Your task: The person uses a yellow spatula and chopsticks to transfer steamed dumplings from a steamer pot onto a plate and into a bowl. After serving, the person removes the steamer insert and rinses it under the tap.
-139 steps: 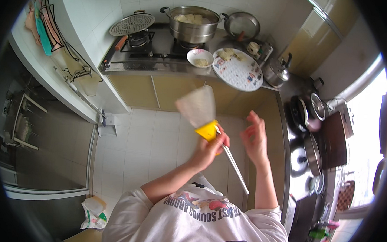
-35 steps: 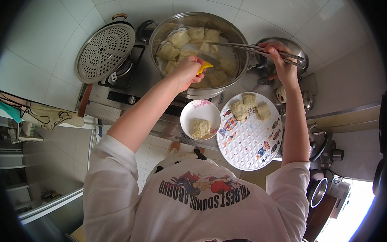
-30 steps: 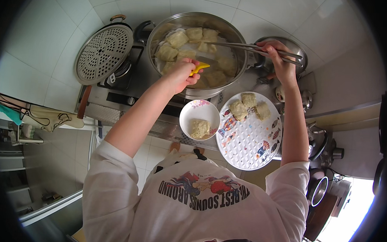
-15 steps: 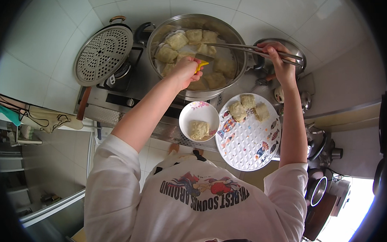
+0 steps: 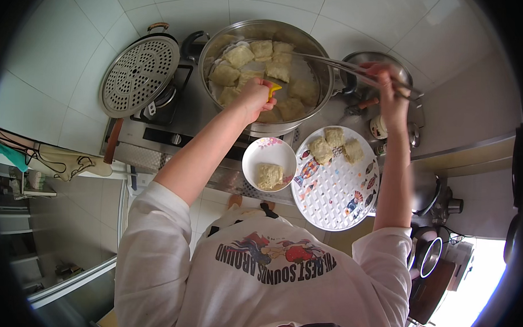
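Head view showed the left hand [image 5: 253, 97] closed around a yellow-handled tool [image 5: 274, 90] over the wide steel steamer pot [image 5: 322, 67] of pale dumplings [image 5: 240, 55]; the right hand [image 5: 391, 98] gripped long metal tongs [image 5: 340, 65] reaching into it.

A home kitchen: a gas stove [image 5: 176, 126] against white wall tiles [image 5: 58, 47] carries a big steel pot [image 5: 264, 71] of dumplings, a perforated steamer lid [image 5: 139, 75] beside it, and a patterned plate [image 5: 335, 183] and small bowl [image 5: 268, 164] in front.
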Available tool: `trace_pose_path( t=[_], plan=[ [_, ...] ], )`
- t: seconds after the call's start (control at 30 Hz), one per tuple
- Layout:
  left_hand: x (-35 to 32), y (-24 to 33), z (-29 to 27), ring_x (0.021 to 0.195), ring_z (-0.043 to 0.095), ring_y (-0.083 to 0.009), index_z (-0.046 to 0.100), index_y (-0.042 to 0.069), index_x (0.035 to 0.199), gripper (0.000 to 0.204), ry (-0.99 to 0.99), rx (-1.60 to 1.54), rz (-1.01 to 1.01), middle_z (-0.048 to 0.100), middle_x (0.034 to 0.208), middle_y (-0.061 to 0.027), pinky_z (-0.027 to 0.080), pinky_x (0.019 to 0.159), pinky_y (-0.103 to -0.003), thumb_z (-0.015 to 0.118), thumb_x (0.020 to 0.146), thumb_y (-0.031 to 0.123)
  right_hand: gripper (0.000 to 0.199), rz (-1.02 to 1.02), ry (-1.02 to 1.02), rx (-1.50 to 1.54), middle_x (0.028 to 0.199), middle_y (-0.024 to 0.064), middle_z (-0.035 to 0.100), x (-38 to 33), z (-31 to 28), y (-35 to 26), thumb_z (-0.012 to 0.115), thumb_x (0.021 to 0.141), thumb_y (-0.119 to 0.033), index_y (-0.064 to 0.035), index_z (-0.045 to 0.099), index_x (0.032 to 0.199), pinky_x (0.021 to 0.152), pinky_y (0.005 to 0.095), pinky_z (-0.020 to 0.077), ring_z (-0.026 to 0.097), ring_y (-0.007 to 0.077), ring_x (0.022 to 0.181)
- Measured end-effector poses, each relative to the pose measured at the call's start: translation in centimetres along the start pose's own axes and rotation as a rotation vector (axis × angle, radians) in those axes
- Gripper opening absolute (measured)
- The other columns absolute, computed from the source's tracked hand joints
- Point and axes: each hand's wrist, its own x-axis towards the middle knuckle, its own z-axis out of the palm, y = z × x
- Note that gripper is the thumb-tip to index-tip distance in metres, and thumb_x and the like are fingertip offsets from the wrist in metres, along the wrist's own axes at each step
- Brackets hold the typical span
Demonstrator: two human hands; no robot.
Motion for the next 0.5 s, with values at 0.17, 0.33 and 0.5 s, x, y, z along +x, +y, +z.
trace_pose_path(
  t=[0.17, 0.33, 0.5],
  plan=[
    [0.2, -0.2, 0.3, 0.066, 0.046, -0.0169, 0.040, 0.003, 0.105, 0.026, 0.014, 0.008, 0.015, 0.048, 0.092, -0.0136, 0.032, 0.044, -0.021, 0.035, 0.082, -0.007, 0.008, -0.228, -0.220, -0.309, 0.101, 0.0134, 0.063, -3.2, 4.6, 0.7, 0.064, 0.080, -0.004, -0.0007, 0.062, 0.087, 0.071, 0.0306, 0.0506, 0.064, 0.0271, 0.082],
    [0.2, -0.8, 0.4, 0.066, 0.047, -0.0163, 0.042, 0.004, 0.105, 0.022, 0.035, 0.088, 0.060, 0.050, 0.092, -0.0123, 0.035, 0.046, -0.022, 0.036, 0.086, -0.003, 0.010, -0.226, -0.319, -0.299, 0.104, 0.0129, 0.063, -5.3, 6.3, 1.8, 0.065, 0.078, -0.006, -0.0030, 0.062, 0.087, 0.070, 0.0345, 0.0509, 0.063, 0.0310, 0.082],
    [0.1, -1.2, 0.2, 0.066, 0.048, -0.0145, 0.042, 0.006, 0.106, 0.016, 0.032, 0.165, 0.114, 0.051, 0.093, -0.0106, 0.038, 0.048, -0.022, 0.039, 0.090, 0.003, 0.010, -0.293, -0.316, -0.341, 0.104, 0.0123, 0.064, -5.6, 6.5, 1.8, 0.066, 0.078, -0.006, -0.0040, 0.063, 0.087, 0.068, 0.0347, 0.0512, 0.063, 0.0314, 0.081]
  ],
)
